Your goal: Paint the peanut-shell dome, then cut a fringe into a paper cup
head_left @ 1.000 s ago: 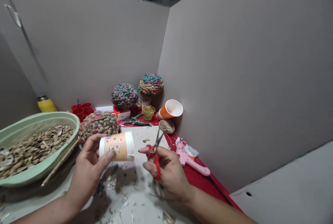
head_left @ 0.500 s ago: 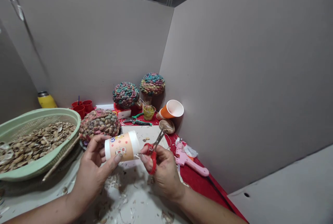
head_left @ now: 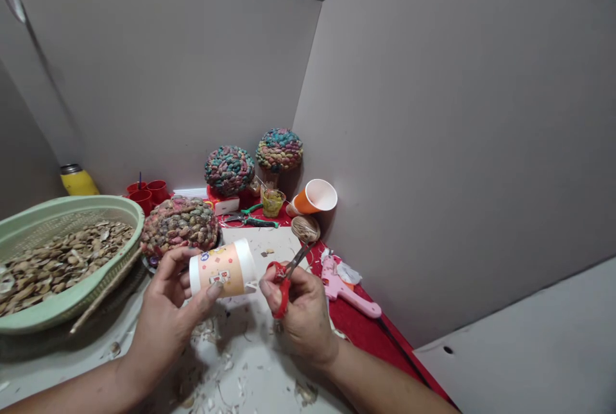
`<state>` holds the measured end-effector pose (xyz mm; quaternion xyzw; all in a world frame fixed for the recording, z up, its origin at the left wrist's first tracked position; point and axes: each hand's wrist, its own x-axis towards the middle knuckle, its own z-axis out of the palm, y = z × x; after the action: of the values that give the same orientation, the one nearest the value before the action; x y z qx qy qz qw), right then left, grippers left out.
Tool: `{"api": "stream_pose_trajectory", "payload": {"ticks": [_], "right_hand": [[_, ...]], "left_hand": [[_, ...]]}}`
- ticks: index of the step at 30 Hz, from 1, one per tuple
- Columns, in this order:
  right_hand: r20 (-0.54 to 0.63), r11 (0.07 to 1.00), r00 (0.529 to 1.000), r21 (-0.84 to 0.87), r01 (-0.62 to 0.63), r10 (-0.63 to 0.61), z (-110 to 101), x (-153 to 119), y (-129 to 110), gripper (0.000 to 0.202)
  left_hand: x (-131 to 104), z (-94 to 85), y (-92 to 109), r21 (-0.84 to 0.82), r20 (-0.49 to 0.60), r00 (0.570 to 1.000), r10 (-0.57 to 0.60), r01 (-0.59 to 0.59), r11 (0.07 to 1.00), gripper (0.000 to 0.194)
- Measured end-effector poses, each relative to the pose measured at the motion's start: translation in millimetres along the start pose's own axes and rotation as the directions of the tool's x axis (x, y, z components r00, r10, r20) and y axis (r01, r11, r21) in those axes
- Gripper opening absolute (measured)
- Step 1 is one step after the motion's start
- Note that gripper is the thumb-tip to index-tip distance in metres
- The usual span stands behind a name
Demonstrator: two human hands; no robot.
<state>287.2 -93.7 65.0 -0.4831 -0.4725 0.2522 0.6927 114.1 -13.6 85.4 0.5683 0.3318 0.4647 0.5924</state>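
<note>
My left hand (head_left: 176, 301) is wrapped round a paper cup (head_left: 230, 270) lying on its side in the air, white with a peach printed band. A small white strip sticks out at the cup's right end. My right hand (head_left: 304, 318) grips scissors (head_left: 283, 291) with red handles, their blades pointing up and away from the cup. The right fingertips are close to the strip but apart from it. Behind the left hand sits a dome (head_left: 181, 224) covered in nut shells, pinkish and brown.
A green basket (head_left: 137, 224) of shells stands at the left, a stick leaning on it. Two coloured shell-covered domes (head_left: 229, 170), pliers (head_left: 260, 223), an orange cup (head_left: 308, 201), a twine roll (head_left: 305, 229) and a pink glue gun (head_left: 349, 295) lie toward the back and right. Shell scraps litter the table.
The right fingers have come off the white strip at the cup's end and drawn slightly to the right. The left hand still holds the cup. The whole view has shifted a little.
</note>
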Motion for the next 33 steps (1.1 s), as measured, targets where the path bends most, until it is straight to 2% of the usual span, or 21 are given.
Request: {"api": "stream_pose_trajectory", "payload": {"ticks": [4, 10, 14, 17, 19, 25, 30, 33], "right_hand": [[-0.008, 0.998, 0.999, -0.033, 0.046, -0.046, -1.6, 1.7, -2.8, 0.020], [-0.061, 0.972, 0.975, -0.113, 0.204, -0.212, -7.1, -7.5, 9.6, 0.019], [-0.028, 0.918, 0.948, -0.258, 0.300, -0.317, -9.9, -16.6, 18.3, 0.002], [0.000, 0.825, 0.904, -0.410, 0.389, -0.427, -9.1, -19.2, 18.2, 0.014], [0.014, 0.748, 0.860, -0.486, 0.452, -0.511, -7.4, -18.7, 17.0, 0.014], [0.097, 0.604, 0.756, -0.541, 0.586, -0.647, -2.5, -10.8, 16.7, 0.010], [0.148, 0.565, 0.723, -0.528, 0.635, -0.675, -2.6, -5.7, 15.7, 0.014], [0.177, 0.559, 0.721, -0.520, 0.646, -0.670, -6.0, -4.6, 11.2, 0.016]], "left_hand": [[2.3, -0.4, -0.5, -0.001, -0.014, 1.000, 0.011, -0.011, 1.000, 0.054], [3.7, 0.0, -2.5, -0.024, -0.032, 0.999, 0.037, -0.038, 0.999, 0.054], [0.8, -1.5, -4.2, 0.017, -0.031, 0.999, 0.044, -0.043, 0.999, 0.054], [-1.4, -1.9, -5.1, 0.050, -0.034, 0.998, 0.049, -0.047, 0.998, 0.055], [-2.6, -1.6, -5.8, 0.060, -0.028, 0.999, 0.043, -0.042, 0.997, 0.056], [-2.9, -1.7, -10.1, 0.043, -0.023, 1.000, 0.015, -0.014, 0.999, 0.058], [-0.6, -1.2, -13.0, 0.019, -0.034, 0.999, 0.005, -0.004, 1.000, 0.058], [0.5, -1.8, -13.5, 0.010, -0.034, 0.999, -0.012, 0.012, 1.000, 0.057]]}}
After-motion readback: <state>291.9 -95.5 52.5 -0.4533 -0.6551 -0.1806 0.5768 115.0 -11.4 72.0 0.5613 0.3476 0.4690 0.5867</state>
